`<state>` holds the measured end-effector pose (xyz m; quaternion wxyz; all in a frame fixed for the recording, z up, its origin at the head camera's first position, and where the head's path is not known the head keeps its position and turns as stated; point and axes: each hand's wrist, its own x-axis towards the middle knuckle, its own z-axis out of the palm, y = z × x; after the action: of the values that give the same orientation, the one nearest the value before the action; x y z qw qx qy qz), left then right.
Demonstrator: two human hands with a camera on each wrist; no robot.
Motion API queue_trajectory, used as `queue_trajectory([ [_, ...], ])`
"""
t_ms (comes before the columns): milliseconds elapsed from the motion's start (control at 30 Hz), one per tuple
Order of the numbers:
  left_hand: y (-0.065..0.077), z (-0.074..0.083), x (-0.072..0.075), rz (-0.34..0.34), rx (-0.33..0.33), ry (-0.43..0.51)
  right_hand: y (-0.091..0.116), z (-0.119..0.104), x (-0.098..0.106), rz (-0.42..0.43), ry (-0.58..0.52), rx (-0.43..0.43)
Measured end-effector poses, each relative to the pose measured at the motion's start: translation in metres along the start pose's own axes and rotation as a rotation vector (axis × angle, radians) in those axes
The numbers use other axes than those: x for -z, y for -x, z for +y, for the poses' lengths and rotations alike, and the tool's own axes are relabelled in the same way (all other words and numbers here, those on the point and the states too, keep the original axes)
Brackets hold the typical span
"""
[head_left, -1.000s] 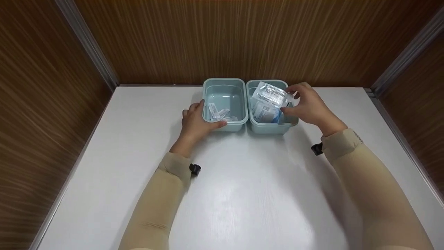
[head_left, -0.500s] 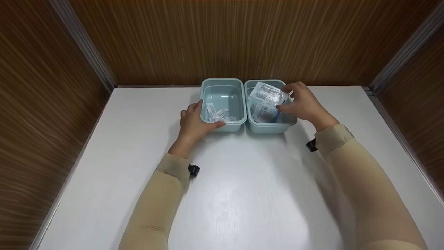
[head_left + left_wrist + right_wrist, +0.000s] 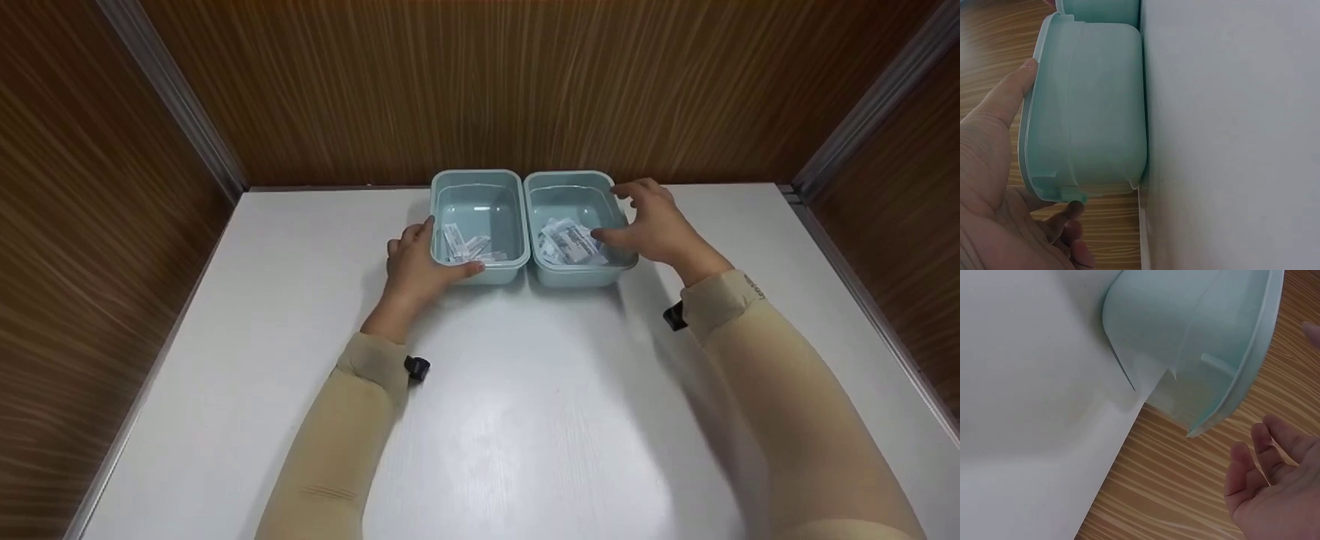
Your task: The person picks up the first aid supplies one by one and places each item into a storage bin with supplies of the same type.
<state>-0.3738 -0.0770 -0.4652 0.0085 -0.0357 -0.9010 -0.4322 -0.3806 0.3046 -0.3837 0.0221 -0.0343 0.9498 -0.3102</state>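
Two pale blue-green plastic bins (image 3: 577, 278) stand side by side at the back of the white table. My left hand (image 3: 417, 264) holds the left bin (image 3: 1100, 107) by its near left corner, thumb along the front rim and fingers at the left side. Several small white strip-like packets (image 3: 456, 241) lie at the near end inside that bin. Over the right edge of the other bin, my right hand (image 3: 654, 225) is spread with nothing in its fingers. Below its thumb, inside the right bin, several flat printed clear-and-white packets (image 3: 571, 244) lie in a pile.
A wood-grain panel (image 3: 480, 90) rises right behind the bins. Similar panels (image 3: 90, 187) flank the table, with grey metal strips (image 3: 180, 97) at the corners. The white tabletop (image 3: 495, 420) extends in front of the bins.
My right hand has let go of a shiny foil-like packet, which has dropped from its fingers into the right bin. The left hand keeps its hold on the left bin.
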Motion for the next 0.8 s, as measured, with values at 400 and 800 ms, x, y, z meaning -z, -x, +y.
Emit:
queue_trajectory([
  [400, 0.002, -0.001, -0.003, 0.002, -0.011, 0.001, 0.013, 0.007, -0.005, 0.101, -0.109, 0.003],
  [800, 0.007, -0.004, 0.006, -0.076, 0.049, -0.053, 0.018, 0.021, 0.0, 0.103, -0.089, -0.027],
])
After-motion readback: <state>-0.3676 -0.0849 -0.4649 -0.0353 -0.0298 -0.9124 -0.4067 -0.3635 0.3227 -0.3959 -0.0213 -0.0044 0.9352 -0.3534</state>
